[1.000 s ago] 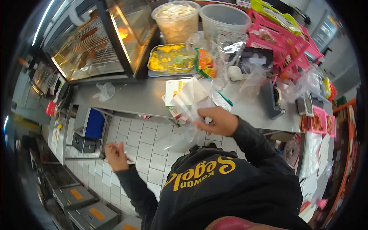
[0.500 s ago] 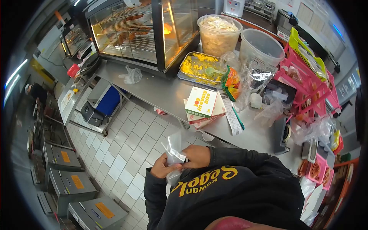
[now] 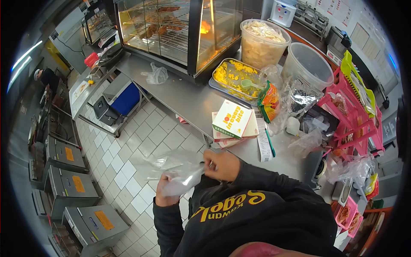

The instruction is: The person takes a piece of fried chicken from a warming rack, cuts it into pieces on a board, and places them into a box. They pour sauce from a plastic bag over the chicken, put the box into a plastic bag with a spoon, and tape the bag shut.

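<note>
A thin clear plastic bag (image 3: 182, 180) is stretched between my two hands in front of my chest, its loose part hanging out over the tiled floor. My left hand (image 3: 163, 190) grips the bag's near side. Fingers curled, my right hand (image 3: 226, 165) pinches the other end of it. Just beyond my right hand, at the counter's edge, lie stacked cardboard boxes (image 3: 232, 119), the top one white with a green side. Beside the boxes are a printed receipt (image 3: 264, 143) and a green pen (image 3: 270, 143).
On the steel counter (image 3: 184, 96) stand a heated display cabinet (image 3: 158, 32), a tray of yellow food (image 3: 227, 81) with a green scoop, two large plastic tubs (image 3: 263, 45), and pink baskets (image 3: 357, 120). Grey cabinets (image 3: 72, 186) line the left. A person (image 3: 48, 80) stands far left.
My hands have moved apart, the left one to the left and the right one slightly right. The bunched plastic bag is now spread out between them. The camera view has shifted.
</note>
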Action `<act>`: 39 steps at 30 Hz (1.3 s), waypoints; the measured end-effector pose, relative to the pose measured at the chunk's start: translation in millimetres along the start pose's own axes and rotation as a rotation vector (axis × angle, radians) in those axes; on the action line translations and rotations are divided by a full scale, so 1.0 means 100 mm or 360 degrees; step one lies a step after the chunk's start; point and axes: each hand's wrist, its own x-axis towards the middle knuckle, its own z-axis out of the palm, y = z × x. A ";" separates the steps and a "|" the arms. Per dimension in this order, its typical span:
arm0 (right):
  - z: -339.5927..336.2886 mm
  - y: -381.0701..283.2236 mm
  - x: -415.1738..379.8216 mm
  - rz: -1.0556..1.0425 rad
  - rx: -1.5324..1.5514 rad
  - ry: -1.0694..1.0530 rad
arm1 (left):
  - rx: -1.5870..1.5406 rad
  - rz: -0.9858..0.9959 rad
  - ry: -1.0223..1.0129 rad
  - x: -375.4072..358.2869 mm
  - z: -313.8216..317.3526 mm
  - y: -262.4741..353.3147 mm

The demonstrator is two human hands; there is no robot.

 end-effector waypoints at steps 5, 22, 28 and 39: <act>-0.43 0.26 0.41 0.0205 0.0056 0.0466 | 0.0226 -0.0037 -0.0497 0.30 0.26 0.49; -0.83 0.07 1.29 0.0216 0.1697 0.0862 | 0.1866 0.1155 0.0069 2.55 -0.08 1.91; -0.44 -0.29 1.48 0.0474 0.0091 0.0836 | 0.2825 0.2054 0.0268 3.13 0.03 1.75; -0.73 0.42 0.82 0.0919 -0.1192 0.0133 | 0.2307 0.0463 -0.0081 3.26 -0.75 1.36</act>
